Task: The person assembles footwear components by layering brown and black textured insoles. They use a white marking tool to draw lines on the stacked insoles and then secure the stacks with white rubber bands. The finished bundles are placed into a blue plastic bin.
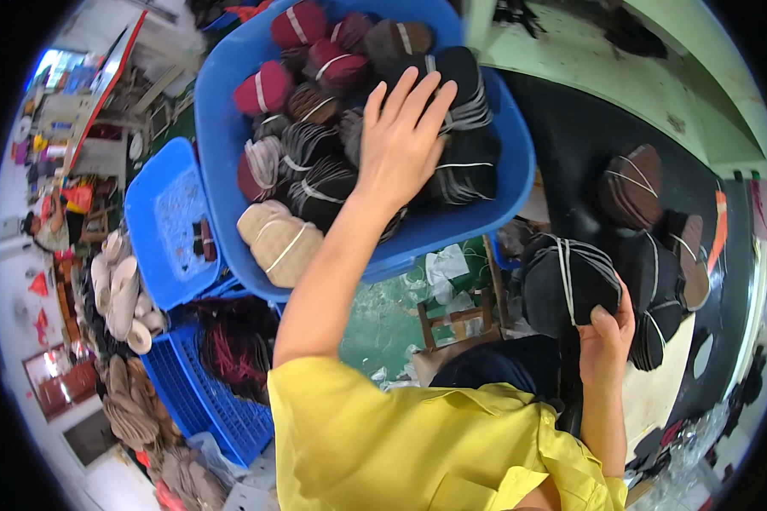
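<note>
My left hand (400,140) reaches over a big blue plastic tub (507,192), fingers stretched and spread, resting among banded bundles of insole-like pieces. Beside its fingertips is a black bundle (462,81); another black bundle (466,170) lies just nearer. Maroon bundles (264,88) fill the tub's far left, and a beige one (281,243) sits at the near left rim. On the right, my right hand (607,341) grips a black insole bundle (541,285) by its edge, thumb on top. White bands run across that bundle.
On the dark bench at right lie a brown bundle (631,187) and more black bundles (652,268). A smaller blue tub (166,221) and a blue crate (200,396) stand left. Piles of beige pieces (121,294) lie farther left. A small wooden stool (456,319) stands below.
</note>
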Motion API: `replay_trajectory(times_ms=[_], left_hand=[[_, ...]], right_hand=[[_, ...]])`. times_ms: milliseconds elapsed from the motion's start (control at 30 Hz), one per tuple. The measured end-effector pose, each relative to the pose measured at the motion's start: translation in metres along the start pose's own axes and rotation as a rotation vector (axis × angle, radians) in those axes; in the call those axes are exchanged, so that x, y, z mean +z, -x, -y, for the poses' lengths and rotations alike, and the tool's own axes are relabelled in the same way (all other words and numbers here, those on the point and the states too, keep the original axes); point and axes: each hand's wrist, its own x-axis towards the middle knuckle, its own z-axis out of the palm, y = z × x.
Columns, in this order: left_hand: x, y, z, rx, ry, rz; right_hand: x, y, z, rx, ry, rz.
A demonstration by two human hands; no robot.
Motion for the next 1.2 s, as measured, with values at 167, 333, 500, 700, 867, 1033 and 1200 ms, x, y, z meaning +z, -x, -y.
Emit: replay_trajectory(times_ms=[167, 333, 500, 700, 867, 1033, 1200], left_hand=[[-0.001, 0.031, 0.070, -0.323, 0.064, -0.096], [-0.026, 0.084, 0.145, -0.811, -0.104, 0.534], [-0.039, 0.082, 0.152, -0.954, 0.299, 0.210], [-0.099, 0.045, 0.096, -1.122, 1.259, -0.311], [-0.123, 0.031, 0.050, -1.059, 1.314, -0.288], [-0.126, 0.024, 0.027, -1.021, 1.374, -0.227], [-0.107, 0.022, -0.014, -0.707, 0.889, -0.390]], right_hand=[[-0.015, 0.001, -0.004, -0.056, 0.103, -0.019], [-0.019, -0.001, -0.003, -0.011, 0.039, -0.047], [-0.026, 0.003, -0.005, 0.033, -0.009, -0.019], [-0.028, 0.002, -0.005, 0.043, -0.030, -0.033], [-0.017, 0.006, -0.005, 0.064, -0.041, 0.024], [-0.013, 0.008, -0.003, 0.064, -0.047, 0.051], [-0.006, 0.004, 0.001, 0.105, -0.111, 0.079]])
